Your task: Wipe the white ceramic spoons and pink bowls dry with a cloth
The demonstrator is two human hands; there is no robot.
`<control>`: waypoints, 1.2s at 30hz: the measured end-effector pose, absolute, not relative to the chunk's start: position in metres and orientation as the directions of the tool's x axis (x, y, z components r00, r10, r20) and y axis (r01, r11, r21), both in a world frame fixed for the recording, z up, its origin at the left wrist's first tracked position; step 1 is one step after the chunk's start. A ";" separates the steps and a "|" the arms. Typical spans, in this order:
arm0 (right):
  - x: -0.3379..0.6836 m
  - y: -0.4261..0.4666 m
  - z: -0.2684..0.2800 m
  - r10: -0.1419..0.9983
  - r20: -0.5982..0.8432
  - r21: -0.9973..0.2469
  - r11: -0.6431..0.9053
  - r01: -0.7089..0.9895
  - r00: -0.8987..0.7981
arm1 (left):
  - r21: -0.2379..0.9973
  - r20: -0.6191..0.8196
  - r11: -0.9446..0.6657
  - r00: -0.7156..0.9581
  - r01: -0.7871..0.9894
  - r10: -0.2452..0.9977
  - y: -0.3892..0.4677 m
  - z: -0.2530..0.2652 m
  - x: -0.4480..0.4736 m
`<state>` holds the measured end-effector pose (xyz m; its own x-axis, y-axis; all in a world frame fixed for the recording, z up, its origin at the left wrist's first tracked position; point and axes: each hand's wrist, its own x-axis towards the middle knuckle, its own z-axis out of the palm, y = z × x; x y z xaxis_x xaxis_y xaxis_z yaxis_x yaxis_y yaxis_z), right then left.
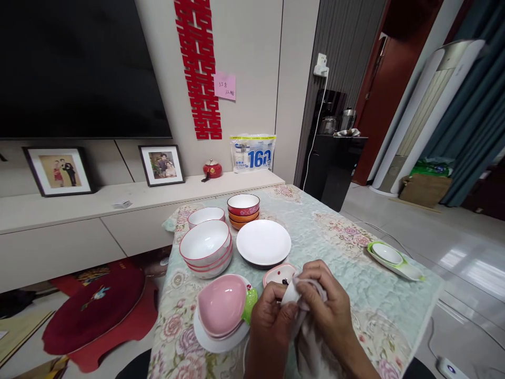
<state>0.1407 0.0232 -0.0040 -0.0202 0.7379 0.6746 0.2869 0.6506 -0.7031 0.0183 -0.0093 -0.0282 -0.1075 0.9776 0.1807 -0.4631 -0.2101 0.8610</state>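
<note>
My left hand [274, 316] is closed, pinching a small smooth white dish-like piece [290, 296] whose shape is mostly hidden by fingers and cloth. Pressed against it, my right hand [329, 302] grips a pale grey cloth [310, 342] that drapes down below both hands. Just beyond the fingers lies a small pink-rimmed dish [279, 273] with red dots and a dark pattern. To the left of my left hand, a pink peach-shaped bowl [221, 305] with a green leaf rests on a white plate [215, 345].
Stacked white bowls with red rims [205, 245], red and orange bowls [243, 210] and white plates [263, 242] stand farther back on the floral tablecloth [379, 316]. At the right edge sits a green-edged dish [406, 269] bearing a small white dish [387, 253].
</note>
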 end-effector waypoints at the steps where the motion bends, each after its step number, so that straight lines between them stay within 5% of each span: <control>1: 0.143 0.026 -0.007 0.796 0.605 -0.775 0.578 0.255 0.035 | 0.862 0.198 -0.225 -0.107 -0.455 0.974 -0.009 -0.029 0.019; 6: 0.148 0.031 -0.014 0.935 0.331 -0.941 0.319 0.109 0.128 | 0.863 0.246 -0.265 -0.100 -0.430 0.964 -0.008 -0.032 0.020; 11: 0.138 0.015 -0.002 0.727 0.683 -0.680 0.666 0.306 -0.067 | 0.900 0.177 -0.194 -0.080 -0.390 0.981 -0.010 -0.025 0.014; 14: 0.137 0.012 0.001 0.616 0.768 -0.538 0.769 0.347 -0.176 | 0.904 0.184 -0.188 -0.047 -0.383 0.982 -0.010 -0.024 0.012; 17: 0.143 0.020 -0.005 0.740 0.672 -0.700 0.645 0.305 -0.023 | 0.890 0.206 -0.220 -0.079 -0.400 0.975 -0.009 -0.027 0.014; 20: 0.149 0.032 -0.018 0.915 0.389 -0.919 0.378 0.108 0.105 | 0.868 0.224 -0.244 -0.098 -0.432 0.970 -0.009 -0.029 0.018; 23: 0.150 0.035 -0.025 0.969 0.219 -0.974 0.225 -0.039 0.113 | 0.850 0.241 -0.260 -0.101 -0.459 0.965 -0.010 -0.027 0.020; 27: 0.144 0.024 -0.015 0.869 0.476 -0.876 0.454 0.165 0.137 | 0.852 0.179 -0.219 -0.130 -0.476 0.975 -0.011 -0.024 0.019; 32: 0.142 0.014 -0.003 0.609 0.781 -0.535 0.767 0.354 -0.138 | 0.877 0.173 -0.196 -0.092 -0.439 0.981 -0.010 -0.023 0.017; 36: 0.147 0.025 -0.013 0.794 0.606 -0.781 0.583 0.226 0.045 | 0.854 0.182 -0.214 -0.113 -0.474 0.977 -0.011 -0.022 0.019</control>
<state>0.1475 0.0254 -0.0126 0.0449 0.7942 0.6060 0.2261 0.5828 -0.7805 0.0188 -0.0111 -0.0218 -0.1126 0.9769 0.1817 -0.4737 -0.2135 0.8544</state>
